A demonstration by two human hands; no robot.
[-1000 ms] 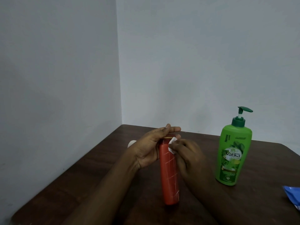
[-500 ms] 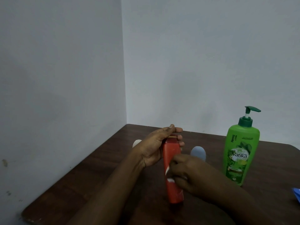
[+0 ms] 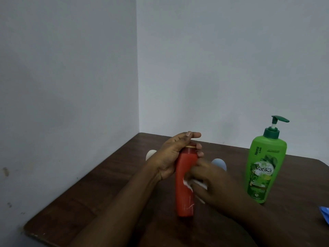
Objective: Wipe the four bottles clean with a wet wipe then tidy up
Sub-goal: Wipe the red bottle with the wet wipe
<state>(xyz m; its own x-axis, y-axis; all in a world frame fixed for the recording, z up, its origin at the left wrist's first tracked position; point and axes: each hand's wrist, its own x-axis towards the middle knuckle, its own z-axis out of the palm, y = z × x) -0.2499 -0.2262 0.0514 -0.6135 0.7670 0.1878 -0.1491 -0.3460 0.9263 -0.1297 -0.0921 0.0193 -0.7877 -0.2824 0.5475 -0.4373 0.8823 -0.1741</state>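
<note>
Head view: left hand (image 3: 170, 157) is clamped round the top of the red bottle (image 3: 185, 198), which is upright mid-tabletop (image 3: 106, 184). Right hand (image 3: 213, 184) has fingers curled on the white wet wipe (image 3: 187, 184), pressing it to the bottle's side at mid-height. Green pump bottle (image 3: 263, 172) stands apart to the right. Blue packet (image 3: 324, 215) is at the right edge. Two pale rounded tops (image 3: 219, 162) show behind the hands.

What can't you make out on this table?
Head view:
- White object, mostly hidden behind the left hand.
- Pale blue object, mostly hidden behind the right hand.
- Blue packet, cut off by the right edge.
- Wet wipe, largely covered by the right hand.
- Orange bottle: markings blurred.
</note>
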